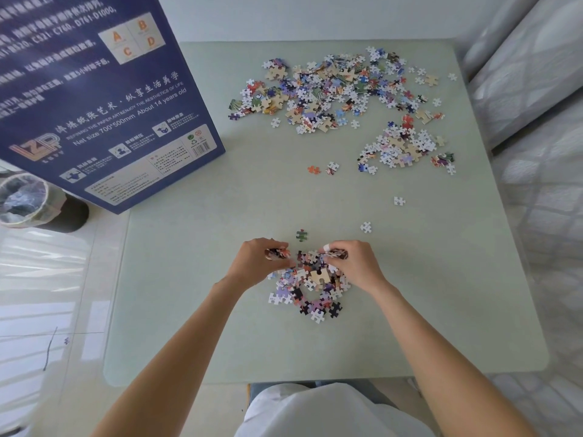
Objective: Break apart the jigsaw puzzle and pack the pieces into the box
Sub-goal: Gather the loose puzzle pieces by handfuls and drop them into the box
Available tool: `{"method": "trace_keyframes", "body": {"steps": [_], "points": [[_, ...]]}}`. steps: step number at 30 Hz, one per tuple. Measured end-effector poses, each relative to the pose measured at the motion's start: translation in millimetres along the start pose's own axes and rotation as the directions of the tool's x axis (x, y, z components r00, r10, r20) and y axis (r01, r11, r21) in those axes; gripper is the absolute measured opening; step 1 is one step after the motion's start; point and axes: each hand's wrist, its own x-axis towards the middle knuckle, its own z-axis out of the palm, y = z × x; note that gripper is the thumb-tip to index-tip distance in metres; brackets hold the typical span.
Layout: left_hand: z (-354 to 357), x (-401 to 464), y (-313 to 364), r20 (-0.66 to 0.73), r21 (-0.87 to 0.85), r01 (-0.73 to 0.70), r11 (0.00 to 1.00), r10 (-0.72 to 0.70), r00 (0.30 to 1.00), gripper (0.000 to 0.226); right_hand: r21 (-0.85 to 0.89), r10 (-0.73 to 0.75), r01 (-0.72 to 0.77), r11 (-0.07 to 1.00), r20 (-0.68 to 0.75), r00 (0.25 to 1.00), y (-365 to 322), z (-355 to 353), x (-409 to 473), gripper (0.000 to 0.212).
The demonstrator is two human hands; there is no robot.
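Note:
A small heap of loose jigsaw pieces (310, 287) lies on the pale green table (220, 294) in front of me. My left hand (260, 260) grips a clump of joined pieces (277, 253) at the heap's left. On the heap's right, my right hand (355, 266) pinches another clump (336, 254). A large spread of pieces (331, 89) covers the far part of the table, with a smaller patch (403, 149) to its right. The tall blue puzzle box (94, 99) stands at the far left.
Single stray pieces lie between the heaps: a green one (302, 235), white ones (366, 227) (399, 201) and an orange one (313, 169). A lined waste bin (22, 200) stands on the floor at the left. A grey sofa (530, 89) runs along the table's right side.

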Motion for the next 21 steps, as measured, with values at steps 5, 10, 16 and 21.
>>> {"method": "trace_keyframes", "body": {"steps": [5,10,16,21], "points": [[-1,-5,5,-0.114,-0.015,-0.083,0.996,0.080,0.990,0.020,-0.017,-0.068,0.066,0.998,-0.083,0.994,-11,-6,-6,0.027],[-22,-30,22,-0.285,-0.001,-0.206,0.979,0.197,0.938,0.020,-0.178,-0.210,0.201,0.963,-0.032,0.977,-32,-24,-12,0.027],[-107,-77,61,-0.538,0.071,-0.419,0.905,0.389,0.748,0.016,-0.164,-0.388,0.392,0.905,0.056,0.920,-109,-77,-3,0.023],[-211,-103,92,-0.708,0.265,-0.461,0.847,0.495,0.503,0.015,-0.103,-0.615,0.611,0.785,-0.006,0.789,-212,-131,20,0.024]]}}
